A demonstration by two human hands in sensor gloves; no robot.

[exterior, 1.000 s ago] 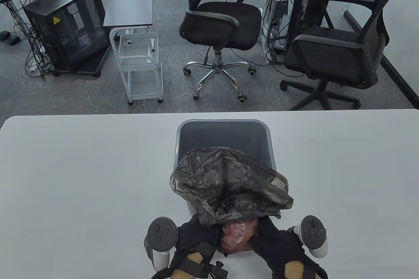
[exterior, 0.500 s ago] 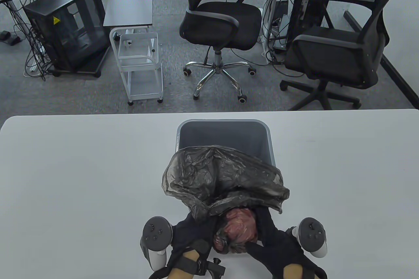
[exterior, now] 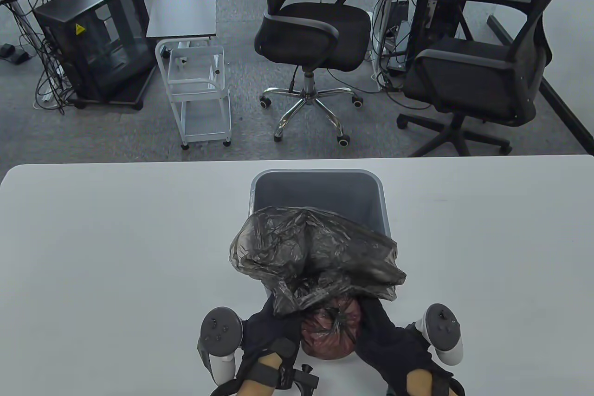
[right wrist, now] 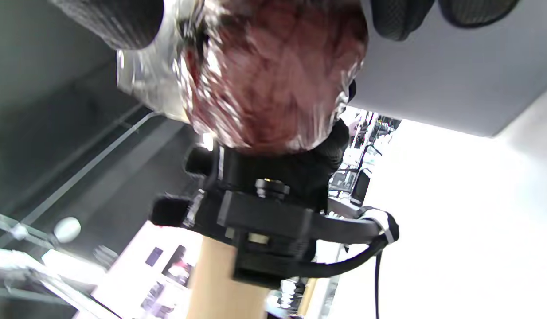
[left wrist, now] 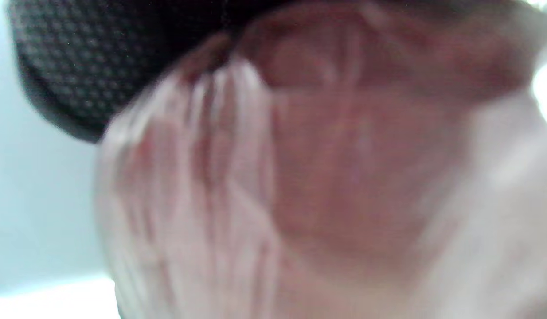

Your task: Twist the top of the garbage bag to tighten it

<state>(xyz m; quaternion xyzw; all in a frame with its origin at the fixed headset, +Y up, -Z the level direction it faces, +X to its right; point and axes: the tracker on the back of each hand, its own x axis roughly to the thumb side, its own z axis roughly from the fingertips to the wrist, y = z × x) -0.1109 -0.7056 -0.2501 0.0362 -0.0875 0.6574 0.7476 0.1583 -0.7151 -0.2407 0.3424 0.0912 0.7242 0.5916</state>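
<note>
Both the left hand [exterior: 271, 333] and right hand [exterior: 385, 335] gripped the garbage bag [exterior: 330, 328]. Its loose top draped over the gray bin [exterior: 320, 191] on the bench [exterior: 116, 252].

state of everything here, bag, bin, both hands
garbage bag: lies at the table's near edge, neck gathered, loose top draped toward the bin
bin: on its side, mouth toward the bag
left hand: holds the bag's left side
right hand: holds its right side

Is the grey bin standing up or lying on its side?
On its side: the bin shows its open mouth, the bag spilling out.
</note>
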